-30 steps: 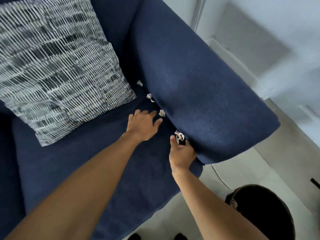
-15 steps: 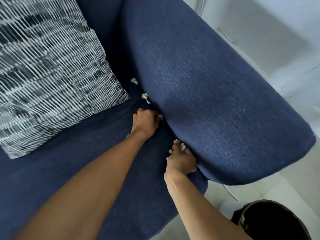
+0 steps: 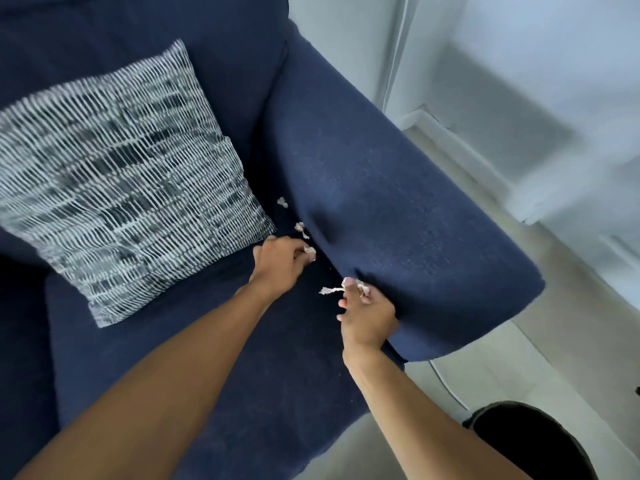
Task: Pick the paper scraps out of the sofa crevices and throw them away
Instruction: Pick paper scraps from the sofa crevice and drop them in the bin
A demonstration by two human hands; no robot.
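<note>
Head view looks down on a dark blue sofa (image 3: 194, 358), where the paper scraps sit in the crevice between the seat cushion and the armrest (image 3: 398, 220). The left hand (image 3: 278, 263) has its fingers (image 3: 300, 255) curled closed around one small crumpled scrap (image 3: 309, 251) right at the crevice. The right hand (image 3: 367, 318) is nearer the front end of the armrest, and its fingers (image 3: 350, 289) pinch a second scrap (image 3: 362, 287), from which a thin twisted tail (image 3: 329, 290) sticks out to the left. Two more scraps are not yet taken: one (image 3: 300, 228) lies just beyond the left hand, and another (image 3: 282, 202) lies further back, near the corner of the striped pillow (image 3: 121, 178). I judge these scraps to be very light, soft and easy to crush, so almost no force is needed; a gentle pinch with the fingertips is enough. They may tear if a part is caught deep in the crevice, so it seems better to take the thickest crumpled part and not a loose tail. Because they are so light, they could also slip out of a loose grasp. A dark bin (image 3: 530, 445) stands on the floor (image 3: 571, 323) at the lower right, near the front of the armrest.
</note>
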